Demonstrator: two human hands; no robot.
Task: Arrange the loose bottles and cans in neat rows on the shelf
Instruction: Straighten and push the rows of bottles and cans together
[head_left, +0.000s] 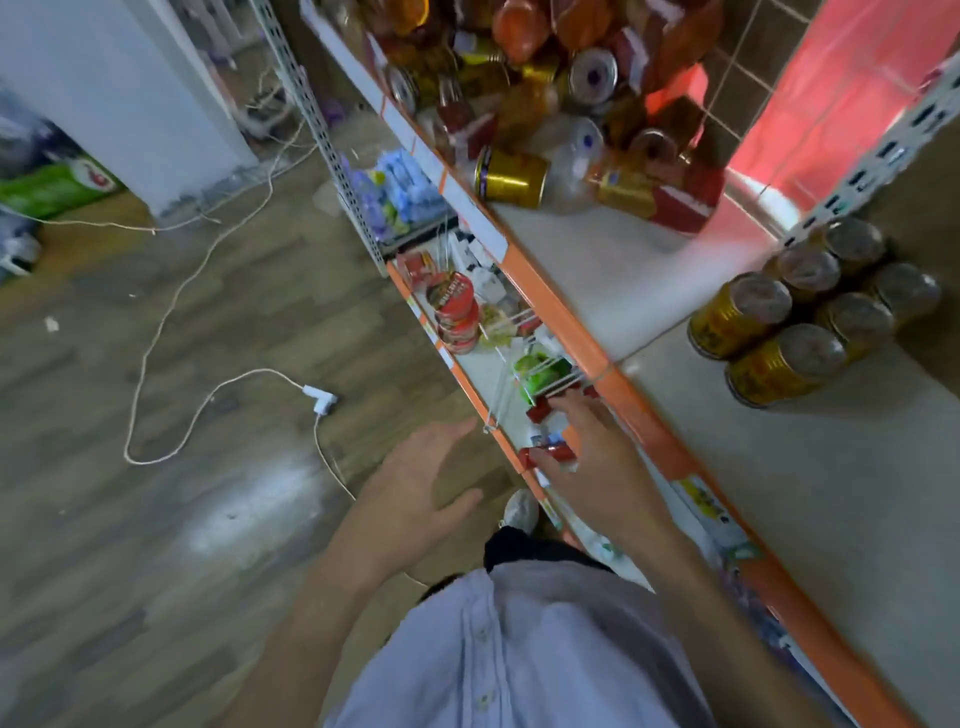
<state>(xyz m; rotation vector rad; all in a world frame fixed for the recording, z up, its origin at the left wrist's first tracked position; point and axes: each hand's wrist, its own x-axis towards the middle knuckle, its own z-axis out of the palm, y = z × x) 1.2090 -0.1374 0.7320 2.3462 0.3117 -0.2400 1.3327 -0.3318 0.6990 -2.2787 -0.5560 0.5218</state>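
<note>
A jumbled pile of bottles and cans (545, 88) lies at the far end of the white shelf (623, 270); a gold can (511, 176) lies on its side at the pile's near edge. Several gold cans (795, 312) stand upright in two short rows on the shelf's right side. My left hand (415, 483) hangs open over the floor, fingers spread, holding nothing. My right hand (592, 457) is below the shelf's orange front edge (571, 317), fingers spread loosely over small red packs (550, 452) on the lower shelf. Whether it touches them is unclear.
The lower shelf holds red tins (457, 312), a green item behind wire dividers (540, 369) and blue packs (410, 187). A white cable with a plug (319, 400) snakes over the wooden floor. A perforated metal upright (332, 135) stands at the shelf's left corner.
</note>
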